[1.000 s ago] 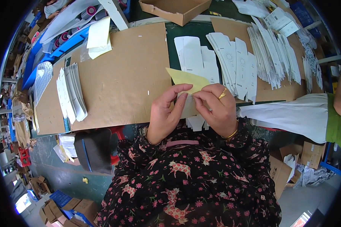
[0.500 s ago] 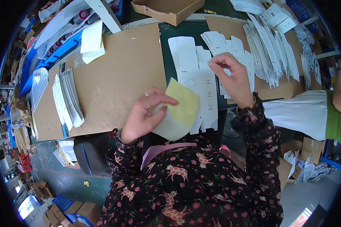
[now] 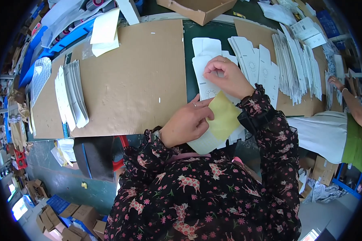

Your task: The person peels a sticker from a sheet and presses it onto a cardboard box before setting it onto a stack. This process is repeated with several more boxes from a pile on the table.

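Observation:
My left hand (image 3: 187,124) grips a yellow paper sheet (image 3: 224,117) between its fingers, and the sheet's paler part hangs toward me. Under it lies a flat white printed box blank (image 3: 207,46) on the dark green tabletop. Over the middle of this blank my right hand (image 3: 229,78) is closed in a pinch; whatever is between its fingertips is too small to make out. Just to the right, more flat white box blanks (image 3: 245,52) lie fanned out, partly behind my right hand and wrist.
Brown cardboard (image 3: 136,76) covers the left of the table, with a stack of white blanks (image 3: 71,94) and pale yellow sheets (image 3: 105,32). A long row of blanks (image 3: 295,66) stands at right. An open carton (image 3: 199,10) sits behind. Another person's hand (image 3: 336,82) shows far right.
My left hand has moved right with the yellow sheet, over the blank. My right hand has come left and slightly down onto the blank. The other person's hand has come into view.

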{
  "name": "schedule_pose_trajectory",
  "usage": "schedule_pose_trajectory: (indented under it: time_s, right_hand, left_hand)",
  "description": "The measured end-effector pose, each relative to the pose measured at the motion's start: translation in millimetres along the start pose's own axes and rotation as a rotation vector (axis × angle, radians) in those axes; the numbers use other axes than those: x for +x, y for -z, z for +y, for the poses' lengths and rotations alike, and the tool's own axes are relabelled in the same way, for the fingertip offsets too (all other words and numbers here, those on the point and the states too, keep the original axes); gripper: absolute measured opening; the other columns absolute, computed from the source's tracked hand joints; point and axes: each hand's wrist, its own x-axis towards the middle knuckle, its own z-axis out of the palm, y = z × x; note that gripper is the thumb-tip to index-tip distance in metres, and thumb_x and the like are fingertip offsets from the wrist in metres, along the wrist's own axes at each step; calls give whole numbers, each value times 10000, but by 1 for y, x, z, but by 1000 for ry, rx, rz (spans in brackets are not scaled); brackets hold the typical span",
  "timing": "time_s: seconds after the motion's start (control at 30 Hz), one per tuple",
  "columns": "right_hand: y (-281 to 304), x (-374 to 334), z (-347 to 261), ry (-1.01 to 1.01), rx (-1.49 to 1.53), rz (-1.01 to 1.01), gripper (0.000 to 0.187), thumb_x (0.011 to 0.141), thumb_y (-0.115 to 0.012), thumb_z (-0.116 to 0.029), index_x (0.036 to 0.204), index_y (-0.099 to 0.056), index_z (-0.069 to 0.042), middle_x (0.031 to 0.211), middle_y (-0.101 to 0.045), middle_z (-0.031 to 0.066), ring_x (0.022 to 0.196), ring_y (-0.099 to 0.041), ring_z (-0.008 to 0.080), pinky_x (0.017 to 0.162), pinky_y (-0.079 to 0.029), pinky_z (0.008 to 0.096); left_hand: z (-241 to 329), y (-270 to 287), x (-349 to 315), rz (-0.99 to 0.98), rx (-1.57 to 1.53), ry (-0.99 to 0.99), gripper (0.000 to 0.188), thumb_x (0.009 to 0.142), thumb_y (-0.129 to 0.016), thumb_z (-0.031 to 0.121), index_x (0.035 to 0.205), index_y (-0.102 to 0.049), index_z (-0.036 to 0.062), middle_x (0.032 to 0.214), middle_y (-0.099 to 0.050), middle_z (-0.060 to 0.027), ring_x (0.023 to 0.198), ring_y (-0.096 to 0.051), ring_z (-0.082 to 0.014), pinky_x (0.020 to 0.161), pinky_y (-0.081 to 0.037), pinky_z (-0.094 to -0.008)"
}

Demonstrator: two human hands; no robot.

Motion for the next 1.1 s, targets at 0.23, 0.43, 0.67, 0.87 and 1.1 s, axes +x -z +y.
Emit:
schedule_pose_trajectory:
  time_s: [0.23,0.43,0.67,0.87,1.1]
  right_hand:
    - [-5,3,0,21,-53,-24,114,906,-734,-155,911,-740,-42,1027,-663,88,1017,-599,250,906,-512,360]
    - [-5,5,-2,33,-171,-59,74,931,-727,-88,924,-716,-15,1049,-629,58,1029,-591,194,918,-503,318]
    - [-10,3,-8,87,-282,-18,76,893,-740,-87,891,-706,-19,1018,-650,64,1033,-595,233,906,-504,352]
    - [-17,6,-15,127,-425,-3,81,845,-752,-82,862,-694,-28,966,-678,75,973,-617,275,912,-501,393]
    - [-17,15,4,-5,-324,-26,98,868,-763,-106,859,-691,-40,933,-689,53,912,-640,208,848,-513,340]
  left_hand:
    - [-5,2,6,34,-19,-52,91,825,-596,-8,906,-625,19,1192,-722,-207,998,-665,-437,1251,-300,-617]
    - [-7,2,6,25,-21,-39,81,823,-604,3,901,-623,15,1189,-718,-205,1012,-667,-439,1249,-308,-616]
    - [-9,-1,5,42,30,-62,80,820,-607,6,898,-623,13,1184,-709,-226,1041,-668,-438,1234,-351,-601]
    - [-5,-1,4,34,117,-54,129,833,-597,-29,947,-640,13,1156,-699,-268,1144,-663,-440,1237,-365,-565]
    - [-3,-1,3,-14,159,-14,125,837,-602,-26,949,-640,15,1116,-692,-286,1207,-651,-440,1219,-396,-562]
